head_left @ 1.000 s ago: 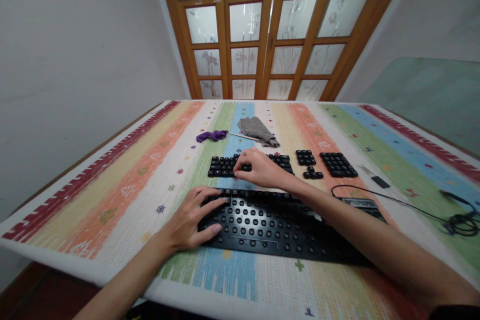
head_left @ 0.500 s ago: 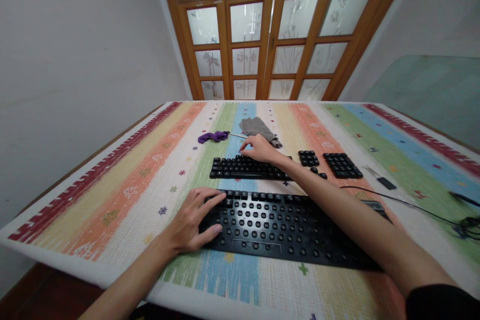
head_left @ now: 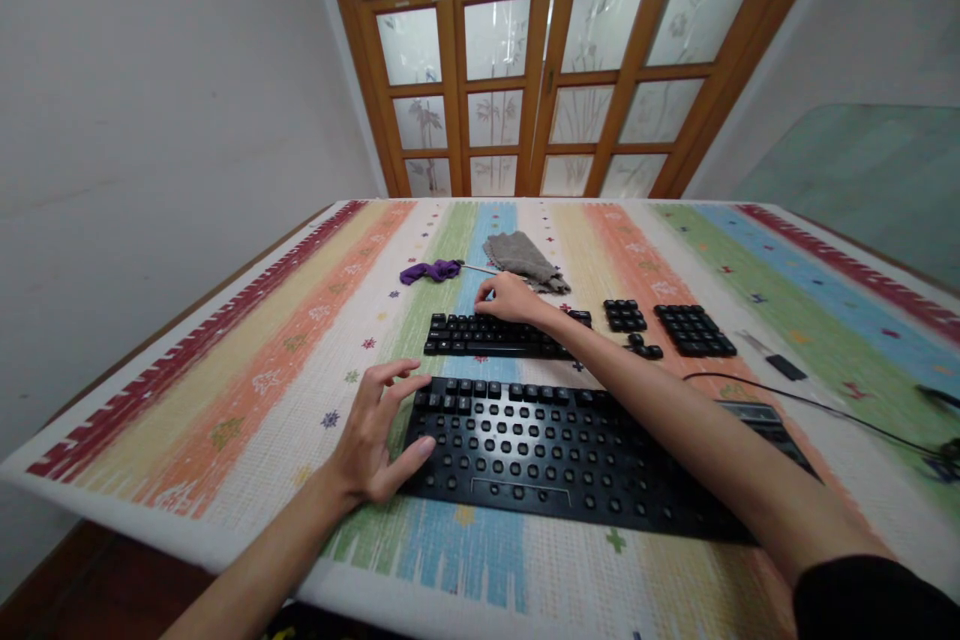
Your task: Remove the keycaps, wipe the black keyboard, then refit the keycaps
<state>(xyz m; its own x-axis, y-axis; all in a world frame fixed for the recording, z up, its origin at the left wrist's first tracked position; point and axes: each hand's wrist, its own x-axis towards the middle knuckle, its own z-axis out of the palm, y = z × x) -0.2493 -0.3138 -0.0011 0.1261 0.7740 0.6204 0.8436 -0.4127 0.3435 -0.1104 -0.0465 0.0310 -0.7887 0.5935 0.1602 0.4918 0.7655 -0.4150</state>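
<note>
My left hand (head_left: 379, 435) is at the left edge of a black keyboard (head_left: 525, 455), thumb and fingers apart, holding nothing. The thumb tip overlaps the keyboard's left side. Keycaps sit along its top row and at the left of the row below; most other positions show bare key stems. Behind it lies a block of loose black keycaps (head_left: 480, 335), laid out in keyboard order. My right hand (head_left: 511, 300) is over the back of this block, thumb and fingertips closed in a pinch. Whatever is between them is too small to make out. My right forearm covers part of the keyboard.
Smaller groups of keycaps (head_left: 624, 316) and number-pad keycaps (head_left: 694, 330) lie to the right, near a black-handled tool (head_left: 785, 366). A grey cloth (head_left: 525, 258) and a purple cloth (head_left: 431, 271) lie farther back. A cable (head_left: 810, 405) crosses the striped tablecloth (head_left: 262, 420).
My left hand has drawn back to the left off the keyboard's upper corner, uncovering keycaps there. My right hand stays over the loose keycaps, its fingertips slightly lower. The view has shifted slightly.
</note>
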